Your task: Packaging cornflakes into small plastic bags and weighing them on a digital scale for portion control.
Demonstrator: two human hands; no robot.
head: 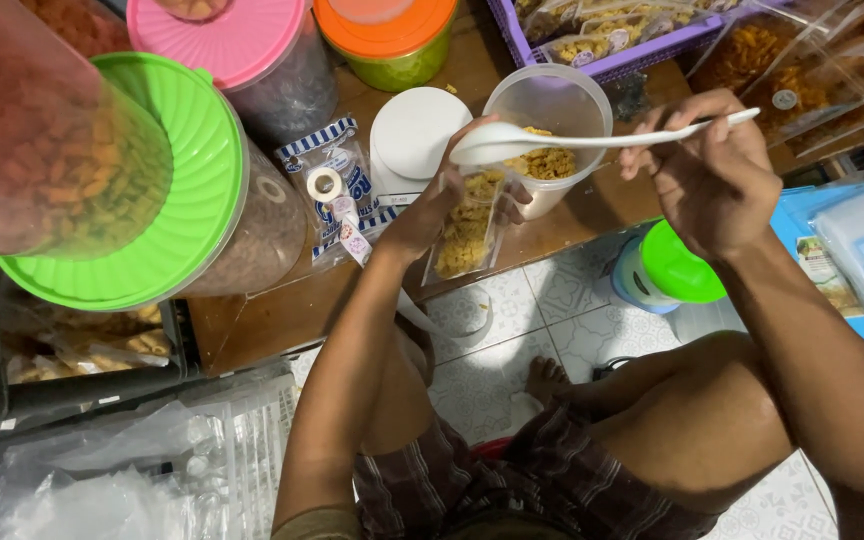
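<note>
My left hand (439, 205) holds a small clear plastic bag (467, 232) partly filled with yellow snack pieces, just over the edge of a low wooden table (252, 310). My right hand (707, 170) grips the handle of a white plastic spoon (552, 142). The spoon's bowl hovers above the bag's mouth and in front of a clear plastic tub (552, 105) that holds more of the same yellow snack. A white round lid (414, 130) lies on the table beside the tub.
Big jars with green (167, 185), pink (227, 40) and orange (387, 25) lids crowd the table's left and back. A tape roll (325, 184) lies on a printed packet. A purple basket (612, 40) holds packed snacks. A green-lidded container (667, 265) stands on the tiled floor.
</note>
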